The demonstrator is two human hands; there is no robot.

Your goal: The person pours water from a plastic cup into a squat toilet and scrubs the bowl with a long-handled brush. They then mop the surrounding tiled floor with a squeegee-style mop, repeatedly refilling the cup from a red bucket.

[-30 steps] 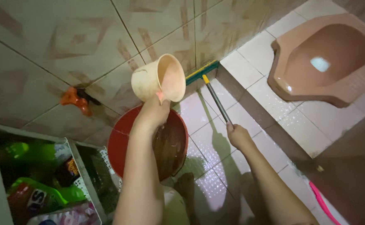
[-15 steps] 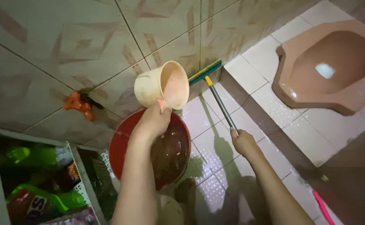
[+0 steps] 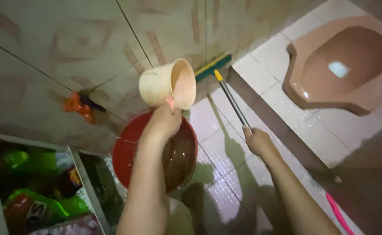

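Head view shows the left hand (image 3: pixel 162 124) clenched on the handle of a cream plastic dipper (image 3: pixel 167 83), a round, smooth cup tipped on its side above a red bucket (image 3: pixel 125 152) of dark water. Right hand (image 3: pixel 257 141) grips the shiny metal brush handle (image 3: pixel 232 102), slanting down to a green brush head (image 3: pixel 212 66) at the wall's foot. Beyond, across glossy white floor tiles (image 3: pixel 269 56), lies a brown ceramic squat toilet (image 3: pixel 343 65).

Left hand (image 3: pixel 162 124) raised, fingers clenched in grip; right hand (image 3: pixel 257 141) lower, fist closed, arm extended.
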